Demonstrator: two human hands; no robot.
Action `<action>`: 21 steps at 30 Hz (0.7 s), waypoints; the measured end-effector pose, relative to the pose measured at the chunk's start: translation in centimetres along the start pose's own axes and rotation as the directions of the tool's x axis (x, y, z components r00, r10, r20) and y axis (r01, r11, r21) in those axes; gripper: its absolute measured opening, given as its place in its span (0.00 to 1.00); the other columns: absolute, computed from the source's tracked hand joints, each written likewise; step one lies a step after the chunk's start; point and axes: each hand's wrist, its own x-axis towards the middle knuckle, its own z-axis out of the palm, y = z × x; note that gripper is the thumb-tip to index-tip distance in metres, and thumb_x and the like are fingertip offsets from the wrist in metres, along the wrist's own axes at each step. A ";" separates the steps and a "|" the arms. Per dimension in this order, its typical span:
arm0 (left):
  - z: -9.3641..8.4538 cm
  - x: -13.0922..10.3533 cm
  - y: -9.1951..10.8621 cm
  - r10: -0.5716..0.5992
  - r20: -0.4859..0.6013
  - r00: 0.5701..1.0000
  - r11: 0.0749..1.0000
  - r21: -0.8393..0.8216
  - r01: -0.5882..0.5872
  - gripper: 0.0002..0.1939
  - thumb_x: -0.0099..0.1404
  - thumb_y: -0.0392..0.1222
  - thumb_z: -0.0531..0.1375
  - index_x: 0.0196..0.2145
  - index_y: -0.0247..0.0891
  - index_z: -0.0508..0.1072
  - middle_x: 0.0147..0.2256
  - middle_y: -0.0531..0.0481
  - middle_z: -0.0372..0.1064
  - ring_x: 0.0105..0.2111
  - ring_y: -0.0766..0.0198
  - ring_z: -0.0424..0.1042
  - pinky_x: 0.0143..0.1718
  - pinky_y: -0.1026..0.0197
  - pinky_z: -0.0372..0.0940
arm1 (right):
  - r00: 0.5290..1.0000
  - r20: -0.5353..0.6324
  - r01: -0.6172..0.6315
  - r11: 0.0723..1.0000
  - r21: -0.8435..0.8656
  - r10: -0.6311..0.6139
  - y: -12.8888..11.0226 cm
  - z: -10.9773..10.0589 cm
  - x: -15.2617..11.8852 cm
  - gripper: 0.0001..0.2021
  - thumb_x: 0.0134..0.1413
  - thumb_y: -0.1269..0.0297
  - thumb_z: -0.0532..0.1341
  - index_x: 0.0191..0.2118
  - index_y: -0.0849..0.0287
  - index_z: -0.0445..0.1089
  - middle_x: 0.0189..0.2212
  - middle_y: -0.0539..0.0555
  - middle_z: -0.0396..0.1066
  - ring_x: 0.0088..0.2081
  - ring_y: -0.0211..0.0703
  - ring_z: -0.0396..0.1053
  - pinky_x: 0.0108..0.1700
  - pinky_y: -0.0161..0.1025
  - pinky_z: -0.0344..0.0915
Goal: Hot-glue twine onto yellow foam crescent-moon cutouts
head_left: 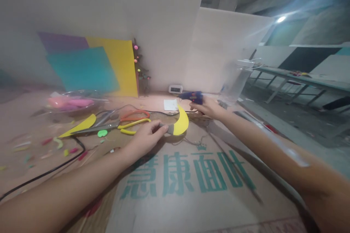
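Observation:
My left hand (149, 136) pinches the grey lower end of a yellow crescent-shaped piece (181, 122) and holds it above a printed sheet (191, 204) with green characters. Further back and to the right, my right hand (207, 107) is closed around a blue glue gun (193, 97), whose nozzle points left. A small white square (170, 105) lies just behind the crescent's tip. Left of my left hand are scissors with yellow handles (131, 127) and a red-orange handle (136, 114).
A yellow cut piece (84, 125), green scrap (102, 133) and black cable (49, 172) lie at the left. Behind them are a clear bowl (95, 100) of pink pieces and coloured sheets (84, 69). A small clock (175, 89) stands at the back wall.

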 end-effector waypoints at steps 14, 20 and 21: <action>-0.3 -0.1 0.1 0.031 -0.034 0.999 0.999 0.031 -0.030 0.18 0.67 0.52 0.50 0.25 0.38 0.61 0.22 0.56 0.57 0.24 0.66 0.60 0.24 0.64 0.52 | 0.995 0.102 -0.029 0.965 0.259 0.002 -0.3 1.6 -9.9 0.17 0.54 0.49 0.56 0.28 0.57 0.72 0.27 0.55 0.75 0.33 0.49 0.74 0.37 0.44 0.70; -0.3 -0.2 0.4 0.004 -0.040 0.999 1.000 0.015 -0.003 0.17 0.66 0.51 0.51 0.25 0.38 0.61 0.21 0.56 0.57 0.22 0.67 0.59 0.22 0.65 0.50 | 0.997 0.074 -0.046 0.979 0.197 0.032 1.1 3.3 -10.5 0.17 0.50 0.45 0.58 0.32 0.54 0.73 0.33 0.54 0.76 0.37 0.51 0.73 0.41 0.46 0.70; -0.3 -0.2 0.4 -0.005 -0.051 0.999 1.000 -0.004 0.005 0.17 0.66 0.51 0.52 0.25 0.38 0.61 0.21 0.56 0.58 0.22 0.67 0.59 0.22 0.65 0.50 | 0.996 0.074 -0.054 0.983 0.175 0.041 1.0 3.4 -10.4 0.17 0.50 0.45 0.58 0.30 0.55 0.73 0.32 0.54 0.76 0.36 0.51 0.73 0.41 0.46 0.70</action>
